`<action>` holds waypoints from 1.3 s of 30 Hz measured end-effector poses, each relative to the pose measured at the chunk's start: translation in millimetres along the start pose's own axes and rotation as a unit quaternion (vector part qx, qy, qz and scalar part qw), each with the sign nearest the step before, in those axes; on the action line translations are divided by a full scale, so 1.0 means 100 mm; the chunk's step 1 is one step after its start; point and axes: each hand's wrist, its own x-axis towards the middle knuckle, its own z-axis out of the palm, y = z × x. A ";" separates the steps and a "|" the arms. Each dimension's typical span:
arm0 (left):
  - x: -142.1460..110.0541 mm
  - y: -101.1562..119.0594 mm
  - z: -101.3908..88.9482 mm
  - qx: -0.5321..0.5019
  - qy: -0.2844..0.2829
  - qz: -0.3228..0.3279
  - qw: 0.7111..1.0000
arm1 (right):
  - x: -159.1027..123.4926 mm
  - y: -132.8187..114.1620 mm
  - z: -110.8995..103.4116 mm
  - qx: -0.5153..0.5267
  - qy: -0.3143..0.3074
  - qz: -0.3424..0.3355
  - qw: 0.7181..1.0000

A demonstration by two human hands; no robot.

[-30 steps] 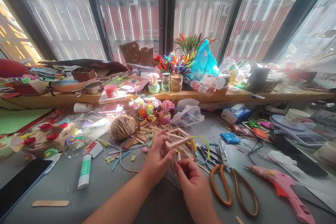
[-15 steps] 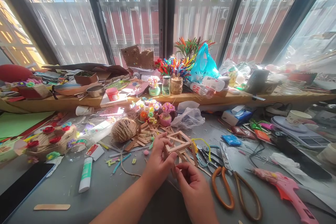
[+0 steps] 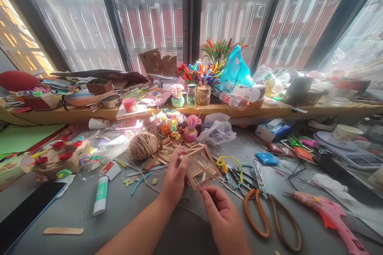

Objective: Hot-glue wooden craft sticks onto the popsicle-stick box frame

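A small frame built of wooden craft sticks (image 3: 202, 163) is held just above the grey table (image 3: 125, 215). My left hand (image 3: 174, 175) grips its left side, fingers wrapped round the sticks. My right hand (image 3: 223, 213) is below it, thumb and forefinger pinched at the frame's lower corner. A pile of loose wooden sticks (image 3: 160, 153) lies just behind the frame, beside a ball of jute twine (image 3: 143, 145).
Orange-handled scissors (image 3: 269, 215) and a pink glue gun (image 3: 329, 213) lie to the right. A white glue tube (image 3: 100, 195), a loose stick (image 3: 63, 231) and a flower basket (image 3: 56, 157) are on the left. A cluttered wooden sill (image 3: 209, 108) runs along the window.
The stick frame has been turned and tilted between my hands. My right hand has shifted to pinch its lower corner. The view has moved slightly.
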 end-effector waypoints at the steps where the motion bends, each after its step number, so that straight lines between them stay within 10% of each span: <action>1: 0.00 0.00 0.01 -0.029 -0.002 -0.021 0.999 | 0.00 0.00 0.00 -0.003 -0.008 0.002 1.000; 39: 0.06 0.12 0.05 -0.286 -0.001 -0.202 0.937 | 0.06 -0.01 0.00 0.068 -0.090 0.140 0.984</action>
